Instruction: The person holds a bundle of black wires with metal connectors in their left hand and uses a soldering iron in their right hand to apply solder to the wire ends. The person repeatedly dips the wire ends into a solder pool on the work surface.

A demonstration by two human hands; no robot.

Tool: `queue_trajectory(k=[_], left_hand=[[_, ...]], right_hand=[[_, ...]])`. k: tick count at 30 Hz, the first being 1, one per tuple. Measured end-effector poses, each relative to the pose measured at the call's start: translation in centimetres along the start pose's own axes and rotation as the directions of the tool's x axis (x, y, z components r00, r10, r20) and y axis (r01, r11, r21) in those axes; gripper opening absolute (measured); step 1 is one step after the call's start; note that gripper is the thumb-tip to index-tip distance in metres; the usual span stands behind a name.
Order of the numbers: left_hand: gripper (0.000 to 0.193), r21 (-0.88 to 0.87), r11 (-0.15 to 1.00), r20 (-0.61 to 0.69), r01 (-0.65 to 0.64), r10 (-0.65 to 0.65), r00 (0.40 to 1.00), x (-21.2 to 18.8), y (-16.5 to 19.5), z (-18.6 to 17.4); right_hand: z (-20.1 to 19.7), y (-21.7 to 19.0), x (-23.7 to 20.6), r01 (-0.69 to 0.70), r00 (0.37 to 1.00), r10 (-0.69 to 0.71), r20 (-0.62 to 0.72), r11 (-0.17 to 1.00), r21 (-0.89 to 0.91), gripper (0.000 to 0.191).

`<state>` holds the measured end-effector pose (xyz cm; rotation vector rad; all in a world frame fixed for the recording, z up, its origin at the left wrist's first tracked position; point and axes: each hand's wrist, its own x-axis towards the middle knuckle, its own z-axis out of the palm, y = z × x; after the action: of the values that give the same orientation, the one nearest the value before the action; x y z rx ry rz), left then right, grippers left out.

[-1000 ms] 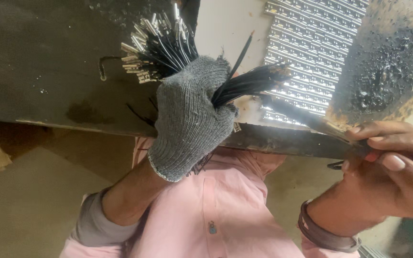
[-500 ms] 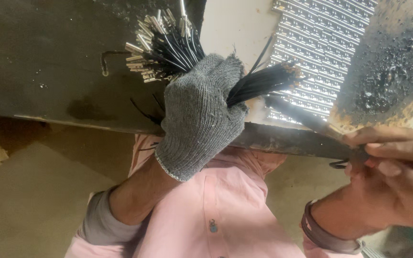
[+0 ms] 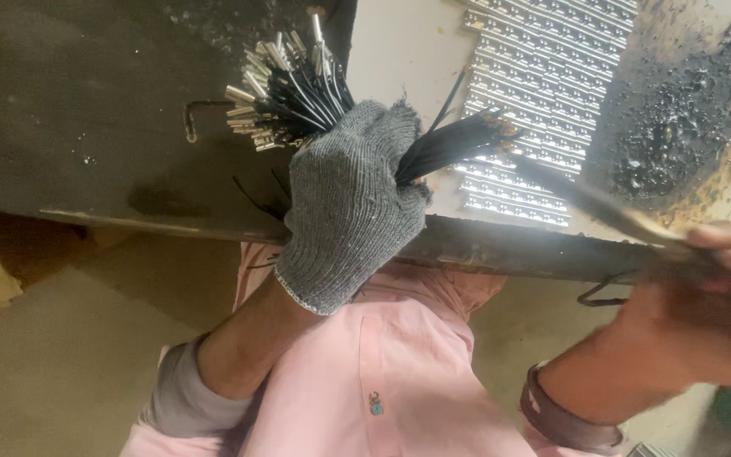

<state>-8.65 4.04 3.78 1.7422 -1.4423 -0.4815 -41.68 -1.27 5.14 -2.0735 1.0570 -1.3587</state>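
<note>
While the left hand (image 3: 350,203) in its grey knitted glove is clenching a bundle of thin black wires with metal-tipped ends (image 3: 298,97) over the dark workbench (image 3: 86,110), the bare right hand (image 3: 704,313) is gripping a thin blurred tool (image 3: 585,199). Keeping the bundle steady is helping; a silvery ribbed panel (image 3: 543,76) and a bent metal hook (image 3: 196,114) are crowding close.

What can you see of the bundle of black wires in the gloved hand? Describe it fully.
The wire bundle is a thick sheaf of thin black wires, each tipped at one end with a small silver metal terminal. The tipped ends fan out to the upper left over the dark table. The left hand, in a grey knit glove, grips the bundle around its middle. The bare black ends stick out to the right, bunched close, over a pale sheet. The right hand's blurred tool is close to these ends; contact cannot be told.
</note>
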Motion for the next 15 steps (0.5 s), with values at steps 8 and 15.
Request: queue_trajectory(k=[8, 15], left_hand=[[0.023, -0.008, 1.0, -0.023, 0.006, -0.006, 1.0, -0.6, -0.4, 0.0], [0.017, -0.309, 0.949, -0.1, 0.061, -0.096, 0.99, -1.2, -2.3, -3.1]], right_hand=[[-6.0, 4.4, -4.3, 0.08, 0.992, -0.124, -0.036, 0.803, -0.591, 0.012], [-6.7, 2.9, -3.3, -0.222, 0.871, 0.4, -0.284, 0.838, 0.498, 0.016]])
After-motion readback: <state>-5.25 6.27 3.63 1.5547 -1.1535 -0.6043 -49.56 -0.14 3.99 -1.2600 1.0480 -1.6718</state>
